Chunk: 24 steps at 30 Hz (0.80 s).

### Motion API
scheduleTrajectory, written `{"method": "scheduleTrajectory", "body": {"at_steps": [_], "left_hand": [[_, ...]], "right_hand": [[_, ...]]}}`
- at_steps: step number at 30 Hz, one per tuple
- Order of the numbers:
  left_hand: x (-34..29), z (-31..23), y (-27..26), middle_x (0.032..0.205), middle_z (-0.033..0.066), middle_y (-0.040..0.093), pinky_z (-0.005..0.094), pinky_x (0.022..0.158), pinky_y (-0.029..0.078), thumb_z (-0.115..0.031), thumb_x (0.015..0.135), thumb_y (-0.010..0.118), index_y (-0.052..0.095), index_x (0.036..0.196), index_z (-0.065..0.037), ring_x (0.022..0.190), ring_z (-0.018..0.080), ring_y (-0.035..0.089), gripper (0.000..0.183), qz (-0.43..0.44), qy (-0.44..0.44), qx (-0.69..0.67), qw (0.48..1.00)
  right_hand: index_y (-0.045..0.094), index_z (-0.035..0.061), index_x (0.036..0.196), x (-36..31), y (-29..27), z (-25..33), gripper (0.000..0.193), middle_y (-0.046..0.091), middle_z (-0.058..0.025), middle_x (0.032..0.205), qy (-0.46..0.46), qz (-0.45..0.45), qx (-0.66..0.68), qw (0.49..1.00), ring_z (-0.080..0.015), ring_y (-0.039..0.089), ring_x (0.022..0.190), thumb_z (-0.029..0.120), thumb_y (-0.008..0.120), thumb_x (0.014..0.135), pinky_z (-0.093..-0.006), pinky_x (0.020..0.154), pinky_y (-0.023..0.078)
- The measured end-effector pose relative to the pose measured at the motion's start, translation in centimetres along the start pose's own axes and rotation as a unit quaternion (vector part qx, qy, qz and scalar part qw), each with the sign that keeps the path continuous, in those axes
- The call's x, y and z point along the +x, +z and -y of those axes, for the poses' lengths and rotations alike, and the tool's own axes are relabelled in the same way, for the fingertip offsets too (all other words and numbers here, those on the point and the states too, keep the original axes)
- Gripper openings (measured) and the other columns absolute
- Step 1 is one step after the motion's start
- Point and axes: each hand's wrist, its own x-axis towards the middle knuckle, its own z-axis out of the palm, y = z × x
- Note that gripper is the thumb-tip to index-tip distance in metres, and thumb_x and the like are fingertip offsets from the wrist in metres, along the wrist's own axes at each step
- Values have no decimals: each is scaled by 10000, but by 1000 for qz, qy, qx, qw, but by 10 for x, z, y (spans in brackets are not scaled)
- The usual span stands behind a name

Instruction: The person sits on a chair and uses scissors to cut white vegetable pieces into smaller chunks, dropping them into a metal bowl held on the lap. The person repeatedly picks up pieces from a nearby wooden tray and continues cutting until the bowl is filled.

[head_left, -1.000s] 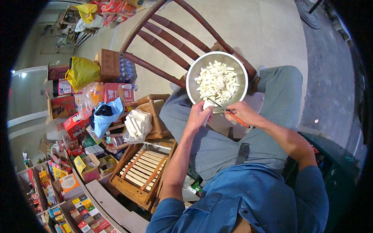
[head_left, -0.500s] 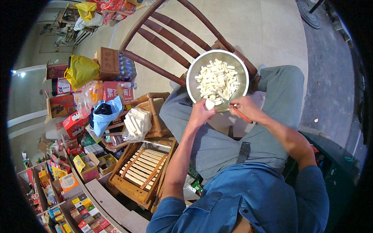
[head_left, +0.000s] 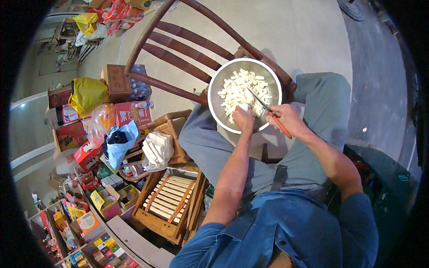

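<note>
Already, a heap of short, white, stick-shaped pieces (head_left: 241, 89) lies in the wide, round, silvery metal bowl (head_left: 215, 99), while longer white sticks in a clear plastic bag (head_left: 157, 151) at the left appear uncut, so some seemingly remain. The left hand (head_left: 243, 119) grips a white stub (head_left: 244, 107) over the bowl; the right hand (head_left: 286, 119) grasps orange-handled metal scissors (head_left: 279, 125).

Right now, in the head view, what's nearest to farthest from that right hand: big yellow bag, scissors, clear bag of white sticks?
1. Scissors: in the right hand.
2. Clear bag: to the left.
3. Big yellow bag: farther left.
</note>
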Motion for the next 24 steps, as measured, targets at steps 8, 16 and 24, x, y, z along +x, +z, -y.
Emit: {"method": "scheduleTrajectory", "body": {"at_steps": [8, 16, 24], "left_hand": [[-4, 7, -38, 911, 86, 737, 304, 629, 578, 32, 855, 759, 650, 1185, -8, 738, 171, 711, 349, 96, -138, -527, 833], [0, -14, -90, 894, 54, 723, 285, 600, 513, -53, 905, 778, 676, 1061, -41, 693, 154, 676, 187, 173, -184, -605, 755], [-2, -15, -119, 934, 88, 730, 304, 714, 617, -29, 902, 782, 679, 1025, 5, 762, 197, 729, 164, 262, -169, -594, 742]], "right_hand": [[729, -68, 1072, 6, -2, -7, 266, 666, -40, 748, -2, 21, -51, 998, -79, 591, 661, 138, 750, 905, -289, 582, 491], [730, -37, 1019, 20, 9, -41, 303, 709, -190, 765, -79, 31, -170, 982, -240, 713, 713, 225, 770, 872, -401, 694, 549], [717, 8, 979, 8, 18, -22, 317, 698, -221, 781, -91, 24, -268, 959, -394, 712, 737, 294, 777, 855, -491, 694, 533]]}}
